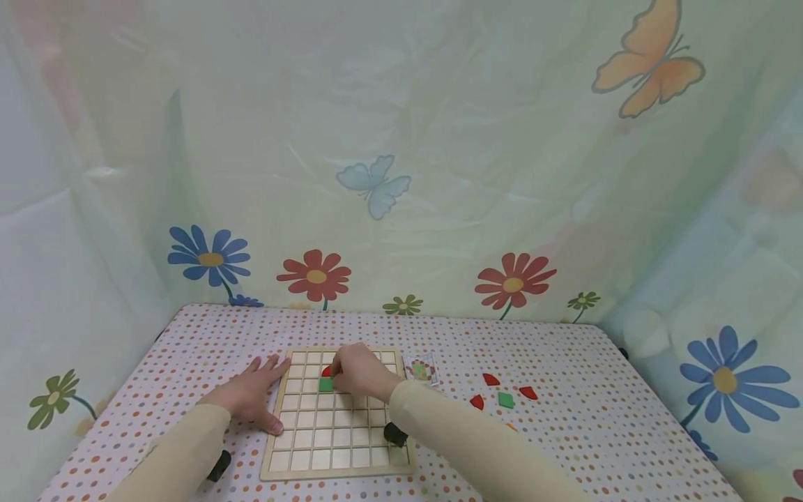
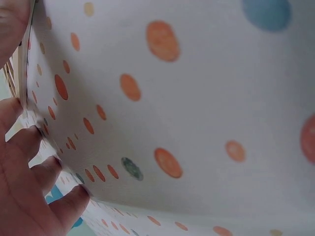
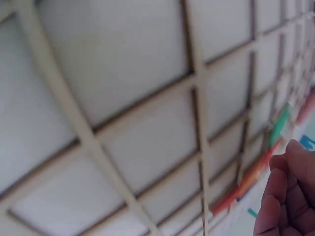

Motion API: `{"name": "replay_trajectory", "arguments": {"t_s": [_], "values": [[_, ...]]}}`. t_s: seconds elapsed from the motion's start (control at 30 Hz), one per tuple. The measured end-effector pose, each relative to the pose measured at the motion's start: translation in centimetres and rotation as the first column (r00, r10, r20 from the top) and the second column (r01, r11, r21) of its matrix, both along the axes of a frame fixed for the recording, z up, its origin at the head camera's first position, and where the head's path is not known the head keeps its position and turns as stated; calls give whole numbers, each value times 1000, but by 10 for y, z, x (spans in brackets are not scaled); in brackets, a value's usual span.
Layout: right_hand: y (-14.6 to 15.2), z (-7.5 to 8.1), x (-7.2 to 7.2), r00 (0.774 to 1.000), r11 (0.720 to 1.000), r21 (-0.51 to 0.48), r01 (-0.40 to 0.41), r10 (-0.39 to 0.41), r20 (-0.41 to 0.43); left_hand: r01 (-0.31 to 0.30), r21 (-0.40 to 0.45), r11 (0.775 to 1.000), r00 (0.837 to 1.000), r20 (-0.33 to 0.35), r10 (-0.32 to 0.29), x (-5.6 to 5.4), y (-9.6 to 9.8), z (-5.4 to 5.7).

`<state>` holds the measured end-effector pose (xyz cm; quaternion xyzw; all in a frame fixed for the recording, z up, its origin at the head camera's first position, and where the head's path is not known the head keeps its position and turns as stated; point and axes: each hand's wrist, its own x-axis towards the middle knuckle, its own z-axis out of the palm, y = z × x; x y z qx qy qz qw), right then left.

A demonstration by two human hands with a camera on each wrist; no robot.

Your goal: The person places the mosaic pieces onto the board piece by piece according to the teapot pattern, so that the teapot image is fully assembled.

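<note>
A square wooden grid board [image 1: 341, 438] lies on the table. In its upper part sit a red rounded piece [image 1: 327, 371] and a green square piece [image 1: 325, 384]. My right hand [image 1: 364, 371] is over the board beside them, its fingers curled and fingertips close together. In the right wrist view, the curled hand [image 3: 290, 196] is close to a green piece [image 3: 279, 127] and a row of red and orange pieces [image 3: 251, 178]. Whether its fingertips pinch a piece is hidden. My left hand [image 1: 249, 394] rests at the board's left edge, fingers spread and thumb on the frame.
A small pattern card [image 1: 420, 368] lies right of the board. Farther right are loose red pieces [image 1: 491, 379], a green piece [image 1: 505, 400] and an orange piece [image 1: 511, 426], partly behind my right sleeve. A dotted cloth [image 1: 564, 369] covers the table; a printed curtain [image 1: 439, 230] stands behind.
</note>
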<state>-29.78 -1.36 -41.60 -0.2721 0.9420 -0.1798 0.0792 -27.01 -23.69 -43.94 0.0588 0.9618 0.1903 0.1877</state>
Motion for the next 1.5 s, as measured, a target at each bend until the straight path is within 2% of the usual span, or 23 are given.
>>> {"name": "replay_trajectory", "arguments": {"t_s": [0.1, 0.23, 0.4, 0.5, 0.63, 0.87, 0.93, 1.03, 1.17, 1.3, 1.5], "values": [[20, 11, 2, 1000, 998, -59, -15, 16, 12, 5, 4, 1000, 1000, -13, -5, 0, 1, -1], [55, 25, 7, 998, 994, -103, 19, -13, 58, 14, 11, 1000, 1000, -26, -14, 0, 1, 1], [114, 31, 19, 995, 991, -128, 40, -28, 96, 21, 1, 1000, 999, -27, -21, 0, -1, 2], [150, 30, 30, 994, 989, -135, 56, -43, 98, 25, -5, 1000, 1000, -17, -25, 1, -2, 0], [192, 25, 43, 986, 983, -129, 131, -115, 122, 31, -10, 999, 999, -10, -32, 0, -2, 0], [239, 12, 58, 965, 969, -111, 221, -200, 172, 43, -2, 999, 999, -12, -43, 2, -3, 2], [249, 6, 59, 956, 961, -94, 260, -243, 162, 48, 8, 999, 999, -11, -48, 3, -3, 3], [263, -1, 55, 944, 945, -59, 321, -314, 102, 54, 25, 998, 999, -12, -53, 5, -2, 6], [276, -9, 45, 909, 910, -7, 414, -414, 50, 64, 29, 998, 998, -21, -63, 7, -3, 5], [282, -14, 39, 890, 892, 40, 451, -452, 55, 66, 22, 998, 998, -21, -65, 6, -3, 5], [287, -21, 35, 879, 880, 33, 473, -474, 53, 64, 18, 998, 998, -20, -63, 6, -2, 6]]}}
